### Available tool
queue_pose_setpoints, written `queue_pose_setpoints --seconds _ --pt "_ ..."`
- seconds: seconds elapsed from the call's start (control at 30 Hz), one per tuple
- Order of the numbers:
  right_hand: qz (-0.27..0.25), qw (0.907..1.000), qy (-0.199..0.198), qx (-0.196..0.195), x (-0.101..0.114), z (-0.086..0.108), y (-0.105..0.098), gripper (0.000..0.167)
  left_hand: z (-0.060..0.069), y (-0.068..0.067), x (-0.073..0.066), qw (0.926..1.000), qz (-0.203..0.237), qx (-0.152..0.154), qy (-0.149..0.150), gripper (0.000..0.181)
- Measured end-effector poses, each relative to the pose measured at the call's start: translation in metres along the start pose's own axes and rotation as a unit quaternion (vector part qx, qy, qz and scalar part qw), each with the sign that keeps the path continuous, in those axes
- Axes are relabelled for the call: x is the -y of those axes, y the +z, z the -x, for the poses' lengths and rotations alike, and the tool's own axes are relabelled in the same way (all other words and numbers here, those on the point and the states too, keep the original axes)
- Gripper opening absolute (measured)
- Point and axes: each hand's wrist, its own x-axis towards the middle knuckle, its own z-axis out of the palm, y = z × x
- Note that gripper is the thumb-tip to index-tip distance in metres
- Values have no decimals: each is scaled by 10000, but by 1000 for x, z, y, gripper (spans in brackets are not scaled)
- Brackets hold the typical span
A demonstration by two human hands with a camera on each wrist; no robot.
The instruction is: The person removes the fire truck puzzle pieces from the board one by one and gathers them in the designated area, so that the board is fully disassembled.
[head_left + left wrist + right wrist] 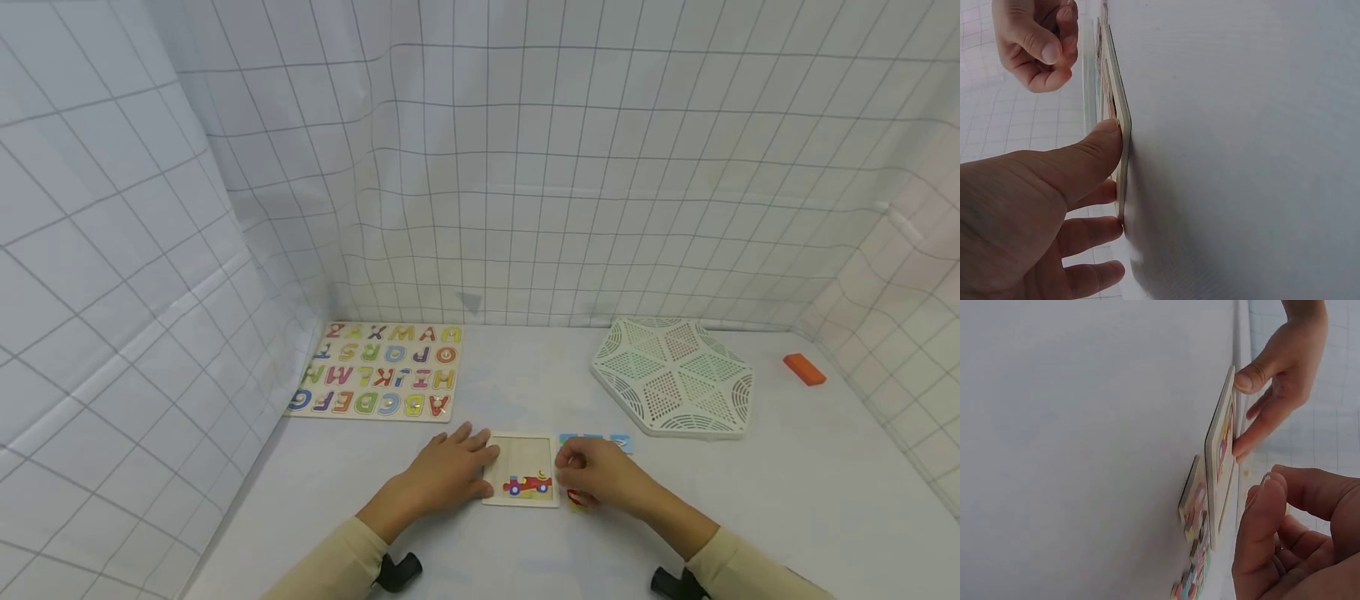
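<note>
A shallow wooden puzzle tray (521, 435) lies in front of me, with red-and-blue vehicle pieces (527, 485) along its lower part. My left hand (450, 473) rests at the tray's left edge, fingers spread. In the left wrist view its thumb (1100, 147) presses on the rim. To the right of the tray, my right hand (603, 473) hovers with curled fingers, thumb and forefinger tips close together in the right wrist view; no piece shows between them. Loose puzzle pieces (1194, 506) lie beside the tray under that hand, partly hidden in the head view.
Blue puzzle pieces (621, 443) lie just beyond my right hand. An alphabet board (397, 417) stands back left, a white patterned hexagonal panel (675, 375) back right, and an orange block (804, 369) farther right. Gridded white curtains (525, 192) enclose the table.
</note>
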Motion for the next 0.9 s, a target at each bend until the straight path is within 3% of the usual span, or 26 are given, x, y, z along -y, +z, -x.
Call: queue_pose_setpoints --seconds 0.1,0.2,0.43,0.9 --pt "90 9997 -159 148 8 -10 13 14 2 -1 -1 10000 -30 -22 -27 60" --pt "548 9977 -340 208 13 -18 26 14 3 -1 -2 10000 -50 -15 -16 60" --pt "1616 9846 -671 -19 20 -26 45 10 5 -3 -3 10000 -39 -13 -2 60" --pt "1770 9826 -507 -239 19 -28 47 15 3 0 -2 10000 -35 5 -62 60"
